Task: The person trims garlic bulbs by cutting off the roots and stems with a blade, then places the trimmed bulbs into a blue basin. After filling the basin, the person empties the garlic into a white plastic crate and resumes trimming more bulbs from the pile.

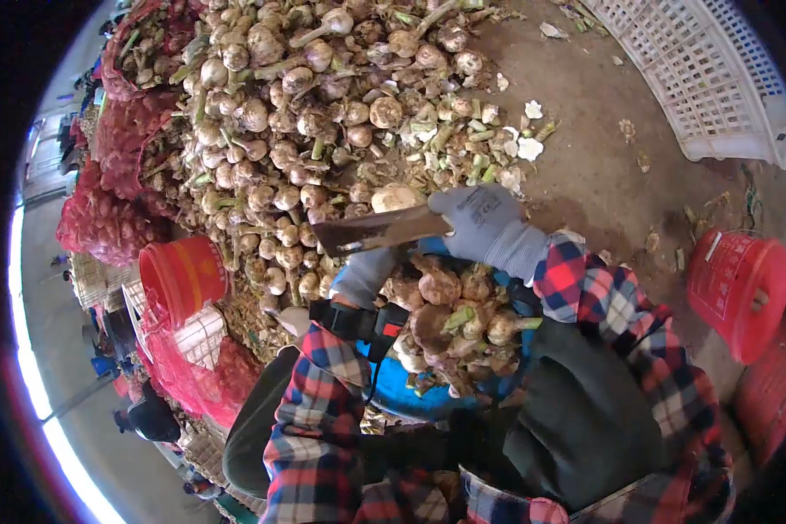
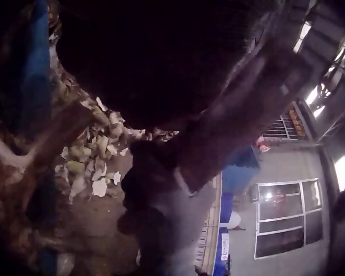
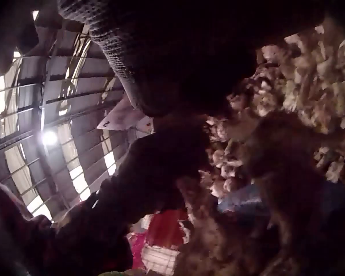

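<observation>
we list: right hand (image 1: 482, 220) gripping knife (image 1: 371, 233), left hand's (image 1: 365, 274) hold unclear, garlic (image 1: 438, 286) trimming apparently underway, next cut needing steadiness.

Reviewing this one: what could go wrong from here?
1. The right hand grips a knife, and in the head view its blade hides the fingers of the left hand. If they are as close as they look, a slip might cut through the glove.
2. The blue basin is heaped with garlic bulbs, so a knock could send some over the rim.
</observation>
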A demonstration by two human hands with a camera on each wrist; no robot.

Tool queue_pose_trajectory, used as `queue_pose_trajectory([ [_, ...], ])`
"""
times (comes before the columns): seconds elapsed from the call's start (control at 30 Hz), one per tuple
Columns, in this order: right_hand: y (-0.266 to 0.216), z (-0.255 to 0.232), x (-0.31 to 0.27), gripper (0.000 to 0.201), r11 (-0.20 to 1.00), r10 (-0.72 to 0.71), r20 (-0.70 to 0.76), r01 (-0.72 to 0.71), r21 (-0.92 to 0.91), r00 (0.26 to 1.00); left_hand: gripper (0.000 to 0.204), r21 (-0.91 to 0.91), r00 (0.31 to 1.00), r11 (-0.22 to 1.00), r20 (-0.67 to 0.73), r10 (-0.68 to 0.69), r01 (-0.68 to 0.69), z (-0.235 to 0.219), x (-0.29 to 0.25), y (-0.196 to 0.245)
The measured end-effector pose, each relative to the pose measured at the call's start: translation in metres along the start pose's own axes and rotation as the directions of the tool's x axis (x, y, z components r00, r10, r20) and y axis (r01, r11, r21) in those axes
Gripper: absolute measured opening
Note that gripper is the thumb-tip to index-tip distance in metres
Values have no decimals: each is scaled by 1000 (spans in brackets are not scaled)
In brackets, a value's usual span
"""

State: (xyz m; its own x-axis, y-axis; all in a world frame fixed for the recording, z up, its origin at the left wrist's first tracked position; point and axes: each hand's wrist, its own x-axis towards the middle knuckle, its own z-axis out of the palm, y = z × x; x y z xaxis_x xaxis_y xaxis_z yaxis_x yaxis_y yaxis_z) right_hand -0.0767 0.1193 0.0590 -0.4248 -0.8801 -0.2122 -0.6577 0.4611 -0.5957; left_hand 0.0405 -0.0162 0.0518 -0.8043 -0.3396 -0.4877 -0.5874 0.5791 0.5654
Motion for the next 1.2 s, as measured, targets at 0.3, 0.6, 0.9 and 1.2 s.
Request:
queue_pose_trajectory([
  [0.3,84,32,0,25,901,429,-49,-431,-44,902,21,-723,983,691,-107,-152,28,-2,-10,27],
  [0.6,75,40,16,25,944,319,34,-314,-101,947,21,-681,991,730,-47,-127,61,-1,-6,24],
  [0.9,48,-3,14,40,-170,209,234,-201,965,949,38,124,762,860,-414,498,-494,0,26,38],
  [1.2,42,-13,29,35,826,24,-32,-2,564,999,40,-23,923,945,-225,312,-325,8,15,23],
])
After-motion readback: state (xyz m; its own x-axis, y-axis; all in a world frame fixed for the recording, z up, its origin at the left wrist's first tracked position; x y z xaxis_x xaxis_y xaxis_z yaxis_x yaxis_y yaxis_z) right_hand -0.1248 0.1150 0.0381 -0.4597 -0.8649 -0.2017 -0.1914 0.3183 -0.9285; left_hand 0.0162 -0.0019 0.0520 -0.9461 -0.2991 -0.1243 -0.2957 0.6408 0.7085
